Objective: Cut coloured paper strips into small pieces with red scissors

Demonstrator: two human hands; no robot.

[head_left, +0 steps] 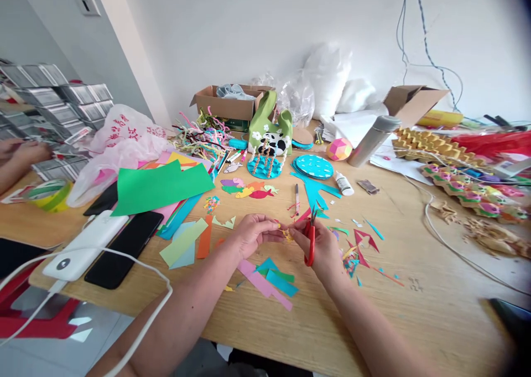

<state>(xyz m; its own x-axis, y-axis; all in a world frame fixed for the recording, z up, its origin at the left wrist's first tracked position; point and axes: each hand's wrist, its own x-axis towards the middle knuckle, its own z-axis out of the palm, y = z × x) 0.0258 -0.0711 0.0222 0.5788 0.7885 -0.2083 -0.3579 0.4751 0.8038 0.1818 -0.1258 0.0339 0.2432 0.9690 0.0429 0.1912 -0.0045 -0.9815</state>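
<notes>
Red-handled scissors are held in my right hand, blades pointing away from me. My left hand is closed in a pinch on a small yellow paper piece, and the fingertips of my right hand meet it there. Just beyond my hands lie coloured paper fish and a pen. Pink paper strips and blue strips rest on the wood below my hands. Red paper offcuts are scattered to the right of them.
Green paper sheets, a black phone and a white power bank with a cable are on the left. Behind stand a panda bag, blue discs, a glue bottle and a flask. Another person's hand shows far left.
</notes>
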